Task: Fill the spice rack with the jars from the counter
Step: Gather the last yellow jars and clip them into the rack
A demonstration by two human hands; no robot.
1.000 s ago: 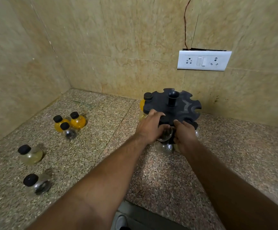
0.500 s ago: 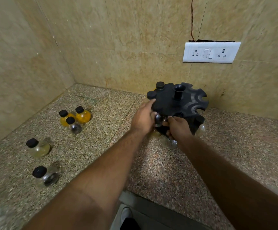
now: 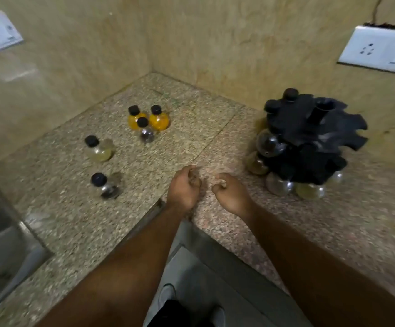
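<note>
Both hands are held low over the front of the table point(image 3: 215, 142), and nothing is carried in either. The left hand point(image 3: 183, 187) is seen with its fingers loosely curled toward the palm. The right hand point(image 3: 231, 197), just beside it, is curled in the same loose way. The 2 hands are kept apart.

The spice rack point(image 3: 314, 133), a black round stand with notched tiers, is placed at the right of the table, near the back wall. A capped jar top point(image 3: 290, 94) and a second capped top point(image 3: 272, 106) are seated in notches at the upper tier's left edge. A clear round jar point(image 3: 268, 143) is hung under that tier. More round jars, among them a yellowish jar point(image 3: 309, 191), are ranged round the lower tier; their count cannot be told through the blur.

5 jars with black caps are stood on the table, well apart from the rack. An orange jar point(image 3: 136, 120) and a second orange jar point(image 3: 159, 120) are set side by side near the corner. A small dark-filled jar point(image 3: 146, 134) is set just in front of them. A pale yellow jar point(image 3: 97, 151) is stood further left, and a dark-bottomed jar point(image 3: 106, 188) is stood nearer the front edge.

A steel sink point(image 3: 5, 244) is set into the table at far left. A white socket plate point(image 3: 378, 50) is fixed to the back wall above the rack.
</note>
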